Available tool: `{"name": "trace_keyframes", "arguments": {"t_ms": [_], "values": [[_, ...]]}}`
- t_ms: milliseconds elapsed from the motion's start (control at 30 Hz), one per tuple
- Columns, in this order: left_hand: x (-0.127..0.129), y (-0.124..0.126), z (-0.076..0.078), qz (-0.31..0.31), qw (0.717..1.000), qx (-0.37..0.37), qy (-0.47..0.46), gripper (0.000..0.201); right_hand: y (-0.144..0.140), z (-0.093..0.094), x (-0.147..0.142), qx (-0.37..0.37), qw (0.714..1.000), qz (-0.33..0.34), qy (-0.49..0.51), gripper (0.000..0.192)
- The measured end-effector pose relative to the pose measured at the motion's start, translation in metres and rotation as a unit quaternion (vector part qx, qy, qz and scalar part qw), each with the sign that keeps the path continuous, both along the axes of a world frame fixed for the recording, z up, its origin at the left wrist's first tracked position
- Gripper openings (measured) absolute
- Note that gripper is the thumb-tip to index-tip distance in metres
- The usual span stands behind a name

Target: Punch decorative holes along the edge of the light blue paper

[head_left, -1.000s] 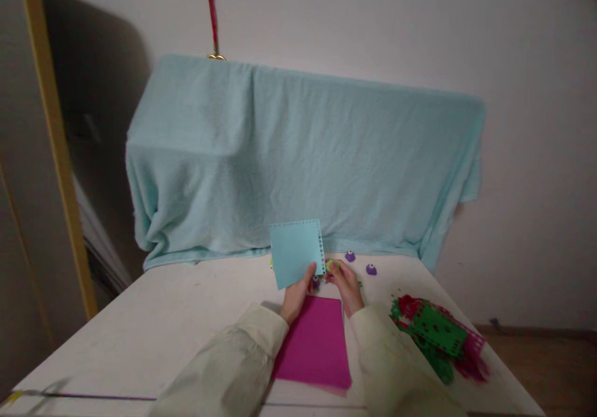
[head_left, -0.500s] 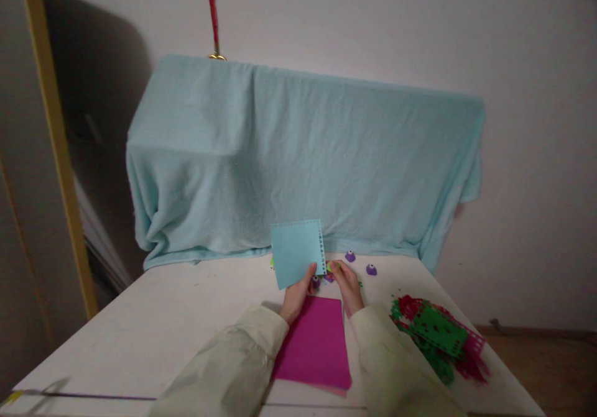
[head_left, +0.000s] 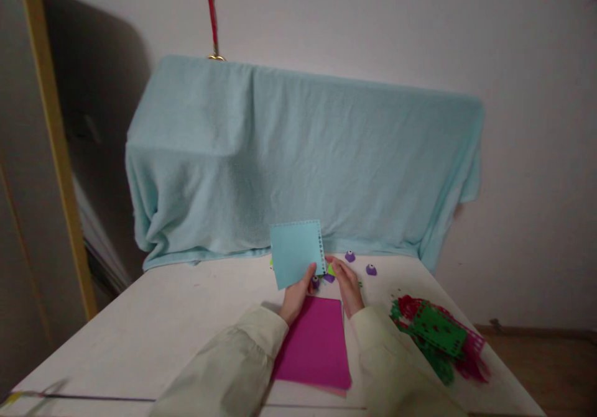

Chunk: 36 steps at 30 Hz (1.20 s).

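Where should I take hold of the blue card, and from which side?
Probably pinch the blue card midway along its left edge, coming from the left: that edge is plain and free, while holes line the top and right edges and the left hand grips it low, toward the right.

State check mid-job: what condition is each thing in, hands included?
Light-blue sheet: held up, perforated along top and right edges.
Left hand: closed on that sheet.
Right hand: at the lime-green piece, grip unclear.
Magenta sheet: lying flat.
Rightmost purple piece: resting apart from the others.
Green sheet: perforated, lying among scraps.
Cloth: draped, creased.
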<state>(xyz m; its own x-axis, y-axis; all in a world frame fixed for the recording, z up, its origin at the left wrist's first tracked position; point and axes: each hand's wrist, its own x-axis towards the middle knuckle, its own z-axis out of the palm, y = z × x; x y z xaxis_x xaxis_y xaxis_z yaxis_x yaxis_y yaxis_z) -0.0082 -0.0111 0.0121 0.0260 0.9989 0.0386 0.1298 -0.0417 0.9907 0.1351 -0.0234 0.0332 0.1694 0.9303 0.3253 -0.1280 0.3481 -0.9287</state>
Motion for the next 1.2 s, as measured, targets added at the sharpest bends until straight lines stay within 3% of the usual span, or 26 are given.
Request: {"name": "trace_keyframes", "arguments": {"t_ms": [200,500,833,1033,1200], "values": [[0.0002,-0.0006,0.0003,0.003,1.000,-0.003,-0.002,0.058,-0.0025,0.0025,-0.0036,-0.008,0.999,0.027,-0.027,0.031],[0.0024,0.0007,-0.0031,0.004,1.000,0.008,-0.020,0.056,-0.0029,0.0023,-0.0037,-0.023,0.998,0.011,-0.054,0.035],[0.0018,-0.0032,0.0038,-0.017,0.999,0.021,-0.028,0.054,-0.0009,0.0025,-0.0020,-0.030,0.998,-0.001,-0.054,0.032],[0.0013,-0.0021,-0.0033,-0.010,1.000,-0.018,-0.001,0.054,0.0010,-0.0015,-0.0004,-0.025,0.999,0.000,-0.046,0.029],[0.0011,-0.0061,0.0030,0.002,1.000,-0.021,-0.006,0.052,0.0014,-0.0022,0.0012,-0.029,0.999,-0.014,-0.043,0.033]]}}
